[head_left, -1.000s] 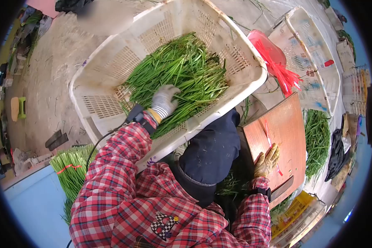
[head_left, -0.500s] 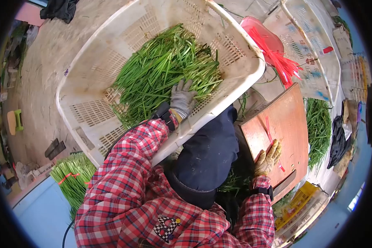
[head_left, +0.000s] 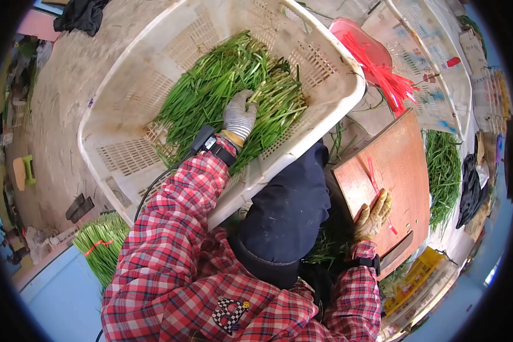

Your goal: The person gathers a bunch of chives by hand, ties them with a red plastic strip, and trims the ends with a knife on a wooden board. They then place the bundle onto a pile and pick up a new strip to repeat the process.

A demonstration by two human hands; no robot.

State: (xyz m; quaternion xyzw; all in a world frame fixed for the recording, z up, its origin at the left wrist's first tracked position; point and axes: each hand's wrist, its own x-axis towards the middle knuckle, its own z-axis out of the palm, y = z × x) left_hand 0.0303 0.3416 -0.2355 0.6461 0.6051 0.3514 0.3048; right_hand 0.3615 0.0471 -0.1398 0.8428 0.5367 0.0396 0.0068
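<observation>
A large white plastic basket (head_left: 117, 122) holds a heap of long green chives (head_left: 211, 85). My left hand (head_left: 239, 115), in a grey striped glove, reaches into the heap, its fingers curled round some stalks near their pale ends. On my right, a brown wooden board (head_left: 402, 148) lies at a slant. My right hand (head_left: 374, 215), in a yellowish glove, rests on it with fingers stretched out. Partly under those fingers, a thin red tie strip (head_left: 373, 174) runs lengthwise over the board.
A bundle of red strips (head_left: 382, 77) lies by a pink-red scoop-like container (head_left: 362, 37) beyond the board. Tied chives (head_left: 102, 242) stand at lower left. More greens (head_left: 443, 171) lie right of the board, and a yellow crate (head_left: 419, 273) sits at lower right.
My left hand has shifted slightly left and closed from lying flat on the chives to curling round stalks. My right hand stays on the board with the red strip.
</observation>
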